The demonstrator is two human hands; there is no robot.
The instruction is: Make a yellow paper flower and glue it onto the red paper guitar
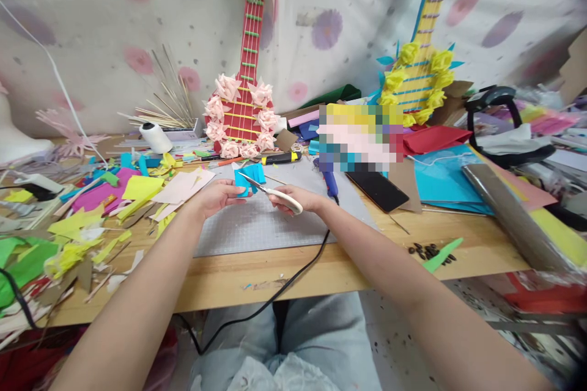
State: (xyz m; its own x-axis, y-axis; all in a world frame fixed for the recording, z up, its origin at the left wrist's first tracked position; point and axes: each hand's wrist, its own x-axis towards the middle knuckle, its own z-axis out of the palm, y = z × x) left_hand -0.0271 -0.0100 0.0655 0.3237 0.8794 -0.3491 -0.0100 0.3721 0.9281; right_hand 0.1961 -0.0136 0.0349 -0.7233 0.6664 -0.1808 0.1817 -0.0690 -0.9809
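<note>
Between the fingers of my left hand (pixel 221 197) is a small piece of blue paper (pixel 255 173), held above a grey cutting mat (pixel 270 233). My right hand (pixel 300 198) grips scissors (pixel 290 198) with cream handles. Their metal blades lie across the blue paper and point up to the left. Whether the blades have cut into the paper I cannot tell. Just beyond my hands lies a yellow and black utility knife (pixel 280 159). To the right, at the mat's edge, is a blue glue gun (pixel 328 178) with a black cord.
A red paper guitar (pixel 241 113) with pink flowers and a yellow one (pixel 415 82) stand at the back. Coloured paper scraps (pixel 142 188) cover the left side. A black phone (pixel 378 189), blue sheets (pixel 447 177) and dark beads (pixel 431 252) lie right. The cord crosses the table's front edge.
</note>
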